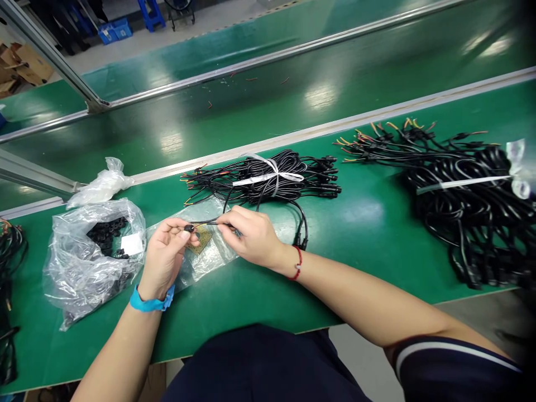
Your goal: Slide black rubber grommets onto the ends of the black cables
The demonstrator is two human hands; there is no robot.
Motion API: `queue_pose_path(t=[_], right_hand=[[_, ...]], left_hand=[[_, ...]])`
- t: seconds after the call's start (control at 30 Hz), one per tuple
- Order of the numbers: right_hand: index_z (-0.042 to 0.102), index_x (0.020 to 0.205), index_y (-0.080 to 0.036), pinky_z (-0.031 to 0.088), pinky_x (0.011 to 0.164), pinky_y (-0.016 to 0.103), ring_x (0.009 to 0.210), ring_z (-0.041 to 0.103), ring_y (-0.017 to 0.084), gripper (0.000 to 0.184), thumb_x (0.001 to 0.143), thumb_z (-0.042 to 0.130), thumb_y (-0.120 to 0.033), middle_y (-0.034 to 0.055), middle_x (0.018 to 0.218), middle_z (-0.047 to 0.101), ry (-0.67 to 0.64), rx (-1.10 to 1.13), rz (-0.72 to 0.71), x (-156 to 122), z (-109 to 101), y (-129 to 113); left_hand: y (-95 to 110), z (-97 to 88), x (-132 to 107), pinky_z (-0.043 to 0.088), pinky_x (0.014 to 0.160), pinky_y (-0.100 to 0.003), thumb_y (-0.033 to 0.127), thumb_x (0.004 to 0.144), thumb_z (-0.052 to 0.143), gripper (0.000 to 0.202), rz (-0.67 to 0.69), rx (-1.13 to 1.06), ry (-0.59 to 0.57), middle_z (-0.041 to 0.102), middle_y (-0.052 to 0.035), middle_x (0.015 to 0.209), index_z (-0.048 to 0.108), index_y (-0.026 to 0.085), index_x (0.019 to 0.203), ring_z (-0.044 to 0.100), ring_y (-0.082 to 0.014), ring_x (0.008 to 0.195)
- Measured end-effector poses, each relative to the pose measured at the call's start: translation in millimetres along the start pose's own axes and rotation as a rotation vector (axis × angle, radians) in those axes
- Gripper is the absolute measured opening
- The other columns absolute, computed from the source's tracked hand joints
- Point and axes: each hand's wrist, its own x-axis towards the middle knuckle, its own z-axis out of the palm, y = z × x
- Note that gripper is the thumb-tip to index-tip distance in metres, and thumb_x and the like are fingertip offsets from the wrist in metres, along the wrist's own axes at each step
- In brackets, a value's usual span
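Between thumb and fingers, my left hand (167,245) pinches a small black connector piece (189,228). My right hand (251,231) is closed on a thin black cable (207,223) that runs to that piece; its fingertips are partly hidden. Beneath both hands lies a flat clear plastic bag (213,259) with a small yellowish patch (200,241) in or under it. Just beyond, a bundle of black cables (274,176) is tied with a white strap, coloured wire ends at its left and black plugs at its right.
Left of my hands, an open clear bag (75,257) holds many small black parts (104,234). Behind it sits a crumpled plastic bag (100,184). A large strapped cable bundle (460,195) lies at right, more cables (10,251) at far left. A metal frame post (46,176) rises at left.
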Motion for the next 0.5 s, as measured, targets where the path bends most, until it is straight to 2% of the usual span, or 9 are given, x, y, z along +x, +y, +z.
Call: queue_pose_path(t=[0.3,0.5], right_hand=[[0.064,0.082,-0.017,0.036,0.053,0.021,0.059,0.052,0.009,0.017,0.089,0.049,-0.02,-0.0003,0.07,0.062,-0.03,-0.031,0.011,-0.5,-1.0,-0.8],[0.065,0.081,-0.017,0.035,0.051,0.021,0.058,0.051,0.009,0.017,0.088,0.05,-0.019,-0.0006,0.068,0.062,-0.024,-0.012,-0.027,0.7,-2.8,-1.6]], left_hand=[[0.8,1.3,-1.1,0.052,0.065,-0.02,0.024,0.069,0.078,0.025,0.039,0.044,0.017,0.066,0.0004,0.068,0.062,0.017,0.086,0.064,-0.0102,0.063],[-3.3,-3.4,-1.0,0.052,0.069,-0.022,0.021,0.074,0.074,0.022,0.112,0.184,0.025,0.067,-0.0001,0.072,0.061,0.017,0.091,0.066,-0.0115,0.066]])
